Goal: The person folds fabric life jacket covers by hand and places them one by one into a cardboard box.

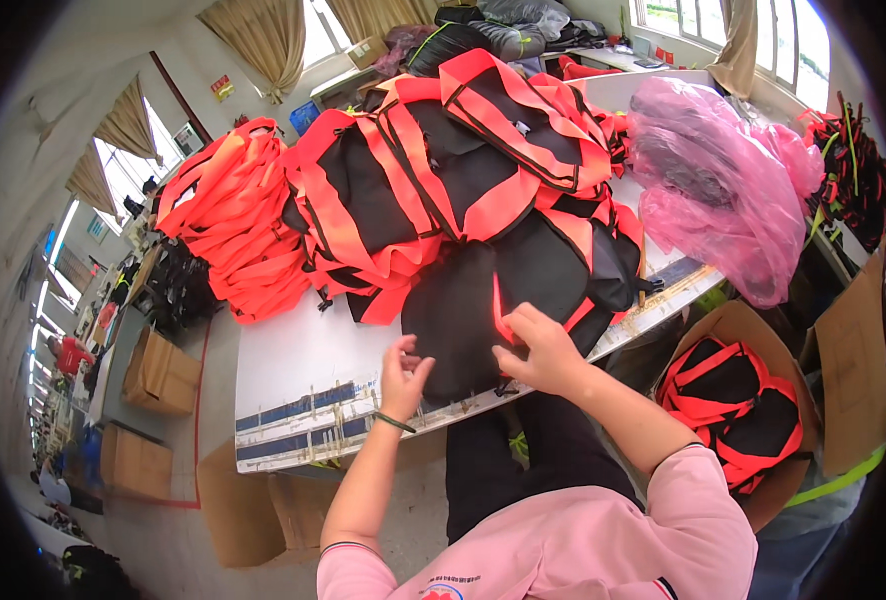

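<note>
A rounded black fabric piece lies at the table's near edge, in front of a heap of black-and-orange vest-like pieces. My left hand is at the left side of the rounded piece, its fingers slightly bent and apart, holding nothing. Over the right part of that piece, my right hand has its fingers curled, with thumb and forefinger at the lower end of a narrow orange edge. The fingertips partly hide what they grip there. Other black panels with orange trim overlap the rounded piece behind and to the right.
A tall stack of folded orange pieces stands left on the white table. Pink plastic wrapping covers a bundle at the right. Below it, an open cardboard box holds more black-and-orange pieces. Cardboard boxes stand on the floor to the left.
</note>
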Demonstrator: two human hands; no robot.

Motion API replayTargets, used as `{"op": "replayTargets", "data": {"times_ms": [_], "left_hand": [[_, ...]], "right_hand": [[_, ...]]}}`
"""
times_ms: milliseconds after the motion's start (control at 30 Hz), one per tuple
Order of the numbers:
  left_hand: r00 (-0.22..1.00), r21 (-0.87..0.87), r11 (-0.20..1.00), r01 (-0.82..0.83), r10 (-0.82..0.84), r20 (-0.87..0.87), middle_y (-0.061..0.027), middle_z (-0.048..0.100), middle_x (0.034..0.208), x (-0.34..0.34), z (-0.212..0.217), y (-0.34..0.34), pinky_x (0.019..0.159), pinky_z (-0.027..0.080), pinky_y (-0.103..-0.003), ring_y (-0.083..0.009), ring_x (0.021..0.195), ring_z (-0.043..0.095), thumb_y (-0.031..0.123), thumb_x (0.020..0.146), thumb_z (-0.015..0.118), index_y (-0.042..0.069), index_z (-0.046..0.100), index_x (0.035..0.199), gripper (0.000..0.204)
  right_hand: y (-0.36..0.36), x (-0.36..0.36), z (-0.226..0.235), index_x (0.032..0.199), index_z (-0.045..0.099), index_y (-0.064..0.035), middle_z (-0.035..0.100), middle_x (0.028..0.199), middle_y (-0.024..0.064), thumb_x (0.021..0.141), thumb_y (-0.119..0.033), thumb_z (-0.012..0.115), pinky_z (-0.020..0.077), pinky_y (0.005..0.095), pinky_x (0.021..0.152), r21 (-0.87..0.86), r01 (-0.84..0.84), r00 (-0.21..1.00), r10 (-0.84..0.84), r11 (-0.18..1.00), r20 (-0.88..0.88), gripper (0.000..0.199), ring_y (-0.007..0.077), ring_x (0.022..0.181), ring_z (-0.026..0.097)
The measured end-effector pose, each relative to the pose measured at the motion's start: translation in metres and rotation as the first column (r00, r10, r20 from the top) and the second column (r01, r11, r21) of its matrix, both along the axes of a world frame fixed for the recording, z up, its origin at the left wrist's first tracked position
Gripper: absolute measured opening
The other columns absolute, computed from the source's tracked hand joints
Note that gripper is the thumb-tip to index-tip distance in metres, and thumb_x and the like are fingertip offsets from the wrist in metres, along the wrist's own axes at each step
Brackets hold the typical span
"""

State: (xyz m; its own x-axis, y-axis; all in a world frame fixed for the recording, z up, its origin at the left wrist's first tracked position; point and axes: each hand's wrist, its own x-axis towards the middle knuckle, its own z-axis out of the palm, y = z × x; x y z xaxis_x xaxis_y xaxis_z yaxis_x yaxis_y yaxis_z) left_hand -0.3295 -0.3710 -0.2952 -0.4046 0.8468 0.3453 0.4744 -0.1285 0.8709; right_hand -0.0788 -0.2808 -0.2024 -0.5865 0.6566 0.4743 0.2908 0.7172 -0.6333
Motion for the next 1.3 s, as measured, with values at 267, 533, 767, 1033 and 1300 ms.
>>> {"op": "replayTargets", "data": {"times_ms": [267,533,767,1033,1300], "left_hand": [[0.934,0.327,0.944,0.05,0.072,-0.351,-0.015,0.043,0.126,0.017,0.133,-0.022,0.1,0.032,-0.037,-0.0265,0.115,0.044,0.032,0.079,0.069,0.002,0.043,0.127,0.063],[0.6,-0.234,0.567,0.79,-0.635,0.487,-0.0049,0.051,0.122,0.027,0.122,-0.031,0.095,0.038,-0.027,-0.0117,0.11,0.048,0.009,0.082,0.066,-0.001,0.041,0.132,0.056],[0.569,-0.259,0.61,0.748,-0.391,0.723,-0.0051,0.058,0.113,0.035,0.057,-0.058,0.091,0.042,-0.025,-0.0107,0.103,0.053,0.008,0.085,0.06,-0.003,0.048,0.123,0.041],[0.54,-0.176,0.721,0.67,-0.311,0.782,-0.0124,0.053,0.125,-0.001,0.03,-0.107,0.101,0.036,-0.033,-0.0205,0.116,0.05,-0.007,0.079,0.055,-0.004,0.045,0.128,0.05],[0.376,0.023,0.723,0.69,-0.386,0.842,-0.0141,0.054,0.123,-0.027,0.011,-0.124,0.1,0.038,-0.034,-0.0216,0.114,0.052,0.027,0.08,0.068,-0.004,0.042,0.128,0.064]], "right_hand": [[-0.001,0.001,0.092,0.1,0.047,-0.0012,0.06,0.075,0.0162,0.082,-0.01,0.062,0.0462,0.0344,0.064,-0.114,-0.448,0.867,0.399,0.887,-0.3,0.025,0.0335,0.069,0.06],[-0.004,-0.027,0.071,0.106,0.054,-0.0033,0.062,0.085,0.0144,0.081,-0.017,0.064,0.0461,0.0348,0.071,-0.286,-0.713,0.644,0.759,0.64,0.095,0.03,0.0279,0.078,0.061],[0.049,0.004,-0.068,0.119,0.053,-0.0023,0.057,0.115,0.0087,0.093,-0.025,0.053,0.0416,0.0325,0.093,-0.776,-0.546,0.73,0.634,0.317,-0.255,0.034,0.0176,0.106,0.053],[0.058,0.065,-0.112,0.129,0.051,-0.0093,0.052,0.129,0.0072,0.092,-0.059,0.034,0.0409,0.038,0.094,-0.931,0.175,0.541,0.759,0.322,0.364,0.064,0.0206,0.119,0.046],[0.021,0.094,-0.137,0.088,0.055,-0.007,0.055,0.081,-0.0047,0.09,-0.028,0.059,0.043,0.0238,0.073,-0.904,-0.352,0.577,0.703,-0.244,-0.415,0.022,0.0053,0.077,0.052]]}}
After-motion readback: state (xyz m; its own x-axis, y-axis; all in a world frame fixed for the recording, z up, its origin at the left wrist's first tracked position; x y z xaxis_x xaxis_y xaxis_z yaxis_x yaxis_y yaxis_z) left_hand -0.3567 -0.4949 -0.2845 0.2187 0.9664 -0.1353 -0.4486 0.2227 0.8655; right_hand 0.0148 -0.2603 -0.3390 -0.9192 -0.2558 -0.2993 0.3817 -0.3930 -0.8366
